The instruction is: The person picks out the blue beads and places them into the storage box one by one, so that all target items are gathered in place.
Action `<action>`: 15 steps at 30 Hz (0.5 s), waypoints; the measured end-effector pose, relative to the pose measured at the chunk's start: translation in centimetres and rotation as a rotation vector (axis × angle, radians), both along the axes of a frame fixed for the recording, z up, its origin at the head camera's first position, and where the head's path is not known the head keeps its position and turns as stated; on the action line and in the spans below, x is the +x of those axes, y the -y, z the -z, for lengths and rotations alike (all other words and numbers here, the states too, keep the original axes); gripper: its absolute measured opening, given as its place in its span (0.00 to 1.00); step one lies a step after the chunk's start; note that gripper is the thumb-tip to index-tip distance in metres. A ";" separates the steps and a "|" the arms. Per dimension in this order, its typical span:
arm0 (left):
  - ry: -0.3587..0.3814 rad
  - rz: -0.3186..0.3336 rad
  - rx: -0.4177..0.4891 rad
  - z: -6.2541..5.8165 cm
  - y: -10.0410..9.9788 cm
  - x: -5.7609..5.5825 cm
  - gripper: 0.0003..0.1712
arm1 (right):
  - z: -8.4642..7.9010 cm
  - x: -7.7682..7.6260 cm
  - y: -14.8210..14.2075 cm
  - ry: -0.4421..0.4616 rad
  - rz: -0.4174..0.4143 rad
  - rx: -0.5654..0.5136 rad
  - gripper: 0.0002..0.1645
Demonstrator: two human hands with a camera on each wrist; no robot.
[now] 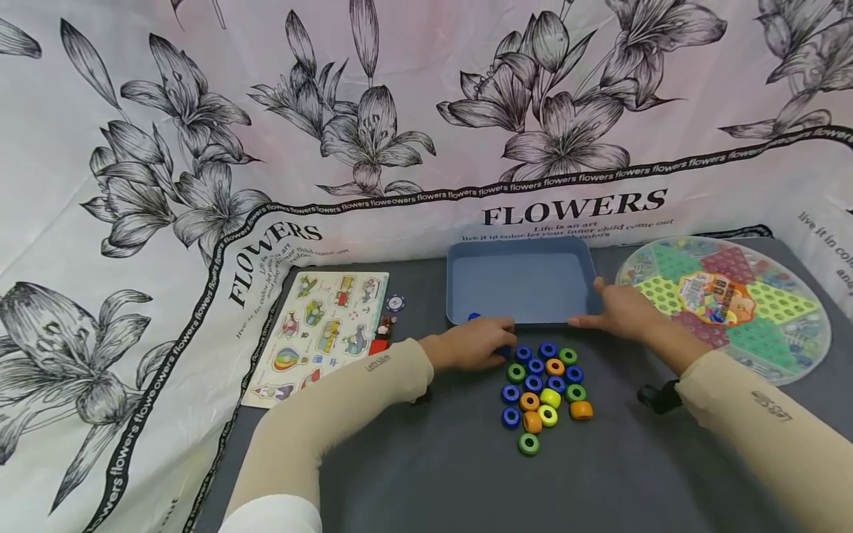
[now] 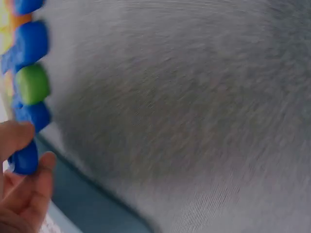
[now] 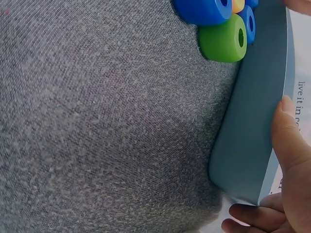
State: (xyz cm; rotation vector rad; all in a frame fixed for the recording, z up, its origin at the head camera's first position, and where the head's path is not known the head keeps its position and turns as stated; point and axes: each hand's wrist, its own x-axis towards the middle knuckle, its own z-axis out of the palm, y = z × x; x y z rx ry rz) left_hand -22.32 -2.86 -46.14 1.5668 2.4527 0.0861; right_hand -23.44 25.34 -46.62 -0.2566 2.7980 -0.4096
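My left hand [image 1: 469, 345] pinches a blue ring-shaped bead [image 2: 25, 159] between thumb and fingertips, close to the tray's front side. Several blue, green, orange and yellow beads [image 1: 535, 366] lie in a loose cluster on the table just right of it. The blue-grey rectangular tray [image 1: 523, 323] stands behind the cluster. Inside, at its front left, part of a blue bead [image 1: 474, 316] shows. My right hand [image 1: 626, 312] grips the tray's front right corner, its thumb [image 3: 286, 128] at the rim and other fingers around the corner.
A wooden picture puzzle board [image 1: 320, 326] lies at the left, with a poker chip [image 1: 395, 303] and a red piece [image 1: 378, 347] beside it. A round, colourful game board [image 1: 780, 303] lies at the right. Flower-printed cloth [image 1: 400, 89] hangs behind the grey table [image 1: 426, 474].
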 end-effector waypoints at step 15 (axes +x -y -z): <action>0.142 -0.587 0.351 -3.2 3.4 -6.7 0.22 | -0.2 0.3 0.0 0.027 0.004 -0.023 0.66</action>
